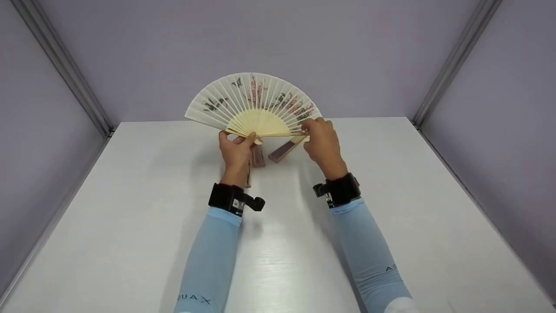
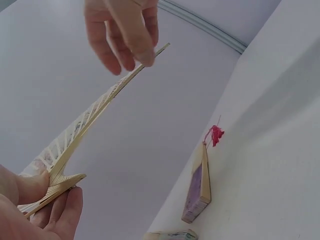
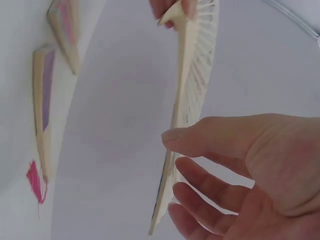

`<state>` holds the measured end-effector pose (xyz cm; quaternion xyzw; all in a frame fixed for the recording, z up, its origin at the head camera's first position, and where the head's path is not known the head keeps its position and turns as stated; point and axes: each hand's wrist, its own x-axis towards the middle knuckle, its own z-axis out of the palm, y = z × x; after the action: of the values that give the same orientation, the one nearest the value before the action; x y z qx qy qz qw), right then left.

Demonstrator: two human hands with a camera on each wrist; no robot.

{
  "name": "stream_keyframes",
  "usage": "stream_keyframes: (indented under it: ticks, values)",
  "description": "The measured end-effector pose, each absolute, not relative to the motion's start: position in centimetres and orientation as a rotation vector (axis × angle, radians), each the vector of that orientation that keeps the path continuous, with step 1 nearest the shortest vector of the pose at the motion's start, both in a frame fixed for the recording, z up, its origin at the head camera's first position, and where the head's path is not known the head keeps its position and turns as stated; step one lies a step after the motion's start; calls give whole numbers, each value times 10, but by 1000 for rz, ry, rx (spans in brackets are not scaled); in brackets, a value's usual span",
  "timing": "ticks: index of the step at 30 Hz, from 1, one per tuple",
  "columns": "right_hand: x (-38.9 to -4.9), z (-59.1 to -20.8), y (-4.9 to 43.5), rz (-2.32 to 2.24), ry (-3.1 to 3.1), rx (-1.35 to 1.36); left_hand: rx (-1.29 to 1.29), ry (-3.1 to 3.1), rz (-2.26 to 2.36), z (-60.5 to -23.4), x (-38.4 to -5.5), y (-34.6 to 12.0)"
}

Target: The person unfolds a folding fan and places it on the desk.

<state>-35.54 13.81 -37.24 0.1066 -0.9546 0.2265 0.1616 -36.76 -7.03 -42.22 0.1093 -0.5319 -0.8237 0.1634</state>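
Note:
A spread folding fan (image 1: 256, 119) with pale wooden ribs and a white leaf printed with pink blossoms and dark figures is held up above the table's far part. My left hand (image 1: 236, 154) pinches it at the pivot end, thumb on one side and fingers on the other, as the left wrist view shows. At the right guard stick is my right hand (image 1: 323, 141); its thumb (image 3: 182, 140) lies along the stick's edge, with the bent fingers on the leaf's other side. Below the spread fan lies a folded fan (image 2: 200, 187) with a purple side and a pink tassel (image 2: 216, 135).
Two more folded fans, a brownish one (image 1: 258, 156) and another (image 1: 249, 176) partly hidden by the left wrist, lie on the white table (image 1: 391, 195). Pale walls (image 1: 369, 56) stand at the back and both sides.

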Motion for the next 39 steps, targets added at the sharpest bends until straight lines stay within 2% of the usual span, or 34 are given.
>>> stream_keyframes:
  ticks: [4, 11, 19, 27, 35, 39]
  values:
    - [-364, -382, 144, 467, -2703, 289, 327, -1530, -2382, -421, -367, -77]
    - [-374, -391, 139, 436, -2591, 387, 355, -1549, -2384, -419, -369, -94]
    - [-362, -398, 111, 471, -2539, 597, 448, -1503, -2393, -416, -375, -130]
    - [-335, -408, 36, 398, -2641, 701, 540, -1588, -2320, -413, -375, -202]
    - [-309, -428, -60, 421, -2672, 850, 713, -1569, -2296, -420, -358, -295]
    - [-303, -439, -93, 414, -2707, 891, 756, -1614, -2240, -425, -349, -323]
